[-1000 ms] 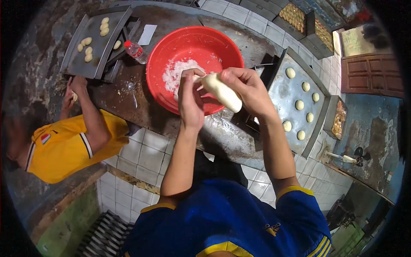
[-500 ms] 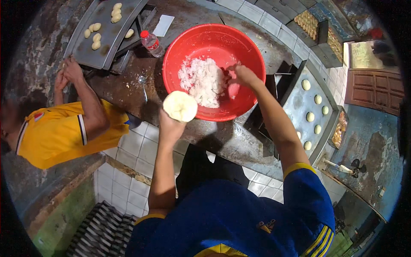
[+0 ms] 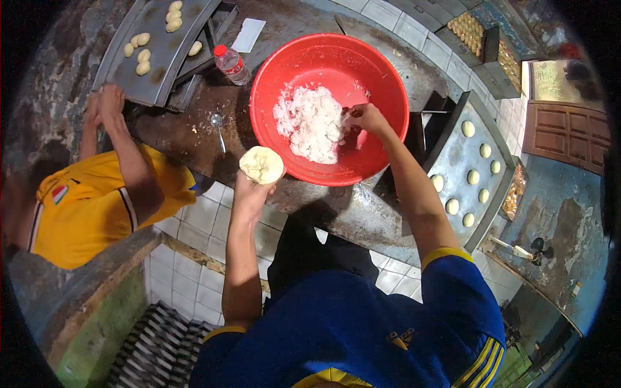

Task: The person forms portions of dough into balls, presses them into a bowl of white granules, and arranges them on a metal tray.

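Note:
A flattened round of pale dough (image 3: 261, 165) rests in my left hand (image 3: 250, 194), whose fingers curl around it from beneath, just off the near left side of a big red basin (image 3: 383, 72). Heaped in the basin is a white, crumbly, shredded mass (image 3: 312, 123). At the right edge of that heap is my right hand (image 3: 369, 120), its fingers bent and pinched together on a bit of the white shreds. The palm side of this hand is hidden.
Trays with dough balls stand at right (image 3: 475, 132) and far left (image 3: 162, 48). A red-capped bottle (image 3: 231, 64), a spoon (image 3: 219, 132) and a white paper (image 3: 248, 35) lie left of the basin. A person in a yellow shirt (image 3: 110, 200) works at left.
My left hand has shifted slightly left and down with the dough round. My right hand has moved against the heap, its fingers closing. The other person's hands stay by the left tray.

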Motion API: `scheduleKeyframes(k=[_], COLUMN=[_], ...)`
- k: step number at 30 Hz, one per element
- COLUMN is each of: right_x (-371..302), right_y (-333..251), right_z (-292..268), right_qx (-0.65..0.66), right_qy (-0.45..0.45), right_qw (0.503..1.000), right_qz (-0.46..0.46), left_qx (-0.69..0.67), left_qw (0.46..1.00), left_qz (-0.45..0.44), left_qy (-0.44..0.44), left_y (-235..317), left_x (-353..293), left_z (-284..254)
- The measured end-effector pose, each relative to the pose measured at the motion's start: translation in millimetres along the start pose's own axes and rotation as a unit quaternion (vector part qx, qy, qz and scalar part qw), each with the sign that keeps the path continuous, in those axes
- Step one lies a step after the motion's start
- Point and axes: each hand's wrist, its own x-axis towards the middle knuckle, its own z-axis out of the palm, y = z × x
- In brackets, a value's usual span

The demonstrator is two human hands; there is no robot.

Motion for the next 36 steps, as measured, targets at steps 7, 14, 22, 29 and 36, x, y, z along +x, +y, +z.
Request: scheduleKeyframes(k=[7, 14, 22, 29, 36], right_x=[-9.4, -2.8, -52.8, -97.4, -61.0], right_y=[-24.1, -24.9, -77.9, -122.1, -70.2], right_z=[31.3, 53.7, -4.2, -25.4, 39.7], right_qx=[0.080, -0.196, 0.386, 0.289, -0.256], right_qy=[0.032, 0.168, -0.080, -0.103, 0.067], right_qw=[0.996, 0.966, 0.918, 0.950, 0.964], right_qz=[-0.017, -0.005, 0.046, -0.055, 0.038], left_qx=[0.052, 0.101, 0.121, 0.105, 0.110], left_qw=[0.998, 0.993, 0.990, 0.986, 0.987], left_qz=[0.007, 0.051, 0.058, 0.122, 0.116], left_qy=[-0.028, -0.035, -0.039, -0.051, -0.002], left_y=[7.7, 13.9, -11.0, 4.8, -1.8], left_x=[3.8, -2.2, 15.3, 23.8, 8.6], left_z=[14.8, 22.5, 16.0, 43.9, 8.6])
